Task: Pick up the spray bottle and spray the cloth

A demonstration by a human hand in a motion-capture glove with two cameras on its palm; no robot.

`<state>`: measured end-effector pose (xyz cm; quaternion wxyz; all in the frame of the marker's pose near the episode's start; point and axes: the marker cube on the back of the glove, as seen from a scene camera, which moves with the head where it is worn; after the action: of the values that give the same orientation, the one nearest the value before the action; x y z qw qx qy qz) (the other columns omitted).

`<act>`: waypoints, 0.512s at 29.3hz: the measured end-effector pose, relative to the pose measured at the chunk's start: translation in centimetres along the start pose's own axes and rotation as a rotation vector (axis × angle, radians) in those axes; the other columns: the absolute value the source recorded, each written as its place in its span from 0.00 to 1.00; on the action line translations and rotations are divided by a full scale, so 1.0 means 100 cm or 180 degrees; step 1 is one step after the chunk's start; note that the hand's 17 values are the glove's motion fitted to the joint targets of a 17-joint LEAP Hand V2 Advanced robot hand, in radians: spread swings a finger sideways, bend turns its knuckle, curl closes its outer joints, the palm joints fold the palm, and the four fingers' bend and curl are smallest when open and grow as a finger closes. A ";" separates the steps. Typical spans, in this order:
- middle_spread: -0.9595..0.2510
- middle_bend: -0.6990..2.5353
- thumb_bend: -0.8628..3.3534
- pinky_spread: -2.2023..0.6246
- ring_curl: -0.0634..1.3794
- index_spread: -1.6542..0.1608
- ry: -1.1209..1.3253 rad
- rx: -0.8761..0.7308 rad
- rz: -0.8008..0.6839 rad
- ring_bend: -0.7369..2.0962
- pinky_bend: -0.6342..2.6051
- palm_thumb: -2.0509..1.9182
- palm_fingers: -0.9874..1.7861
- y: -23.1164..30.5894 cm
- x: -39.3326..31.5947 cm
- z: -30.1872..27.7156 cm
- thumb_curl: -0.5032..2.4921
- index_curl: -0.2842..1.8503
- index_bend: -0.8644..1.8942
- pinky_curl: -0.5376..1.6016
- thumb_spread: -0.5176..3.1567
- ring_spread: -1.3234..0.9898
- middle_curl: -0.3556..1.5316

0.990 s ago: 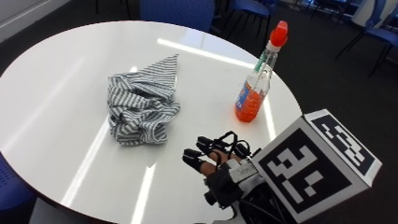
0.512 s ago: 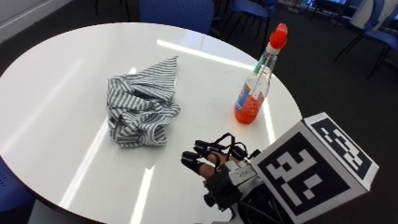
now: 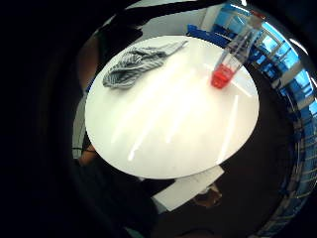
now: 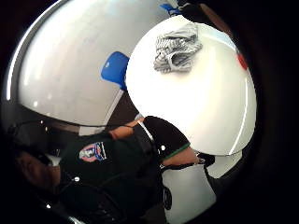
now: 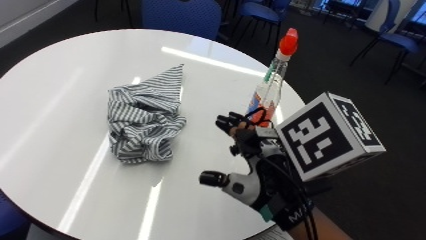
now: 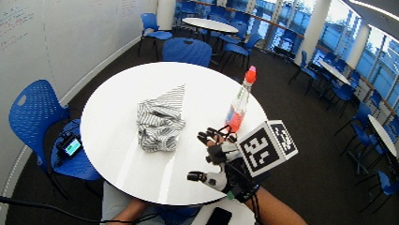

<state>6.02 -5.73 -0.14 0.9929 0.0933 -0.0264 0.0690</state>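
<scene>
The gloved fingers (image 5: 229, 121) of the right hand (image 5: 247, 150) were stretched forward above the table and held nothing, though their tips were bunched and partly hidden behind one another in the outside view, so how far they were spread could not be told exactly. They pointed toward the far side of the table, with the tips just short of the foot of the spray bottle (image 5: 271, 84) and seemingly apart from it. The hand hovered over the near right part of the round white table (image 5: 60, 75), the wrist reaching in from the near edge. The spray bottle stood upright near the table's right edge, clear with a red cap and a layer of red liquid at the bottom. In the little finger side palm view the bottle (image 3: 233, 53) stood alone on the white top, well apart from the cloth (image 3: 133, 63). The cloth (image 5: 148, 119), grey and white striped, lay crumpled in a heap to the left of the hand and the bottle, near the middle of the table, one corner drawn out to a point toward the far side. Blue chairs (image 6: 187, 50) stood round the table on the dark floor.
</scene>
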 end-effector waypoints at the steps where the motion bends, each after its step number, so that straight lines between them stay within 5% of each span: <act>1: 0.79 0.29 0.20 0.86 0.21 0.68 -0.0074 0.0059 0.0049 0.38 0.25 0.64 0.53 -0.008 0.007 0.000 0.25 0.27 0.37 0.35 0.41 0.59 0.33; 10: 0.78 0.28 0.21 0.86 0.22 0.69 -0.1166 0.1149 0.0754 0.39 0.27 0.66 0.56 -0.090 0.072 -0.020 0.26 0.26 0.35 0.37 0.42 0.57 0.34; 15: 0.69 0.34 0.21 0.81 0.25 0.71 -0.1434 0.1854 0.1497 0.44 0.27 0.68 0.70 -0.109 0.114 -0.023 0.27 0.24 0.34 0.38 0.42 0.53 0.38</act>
<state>18.90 -14.42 -3.59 0.8519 0.3735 -0.2422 0.2758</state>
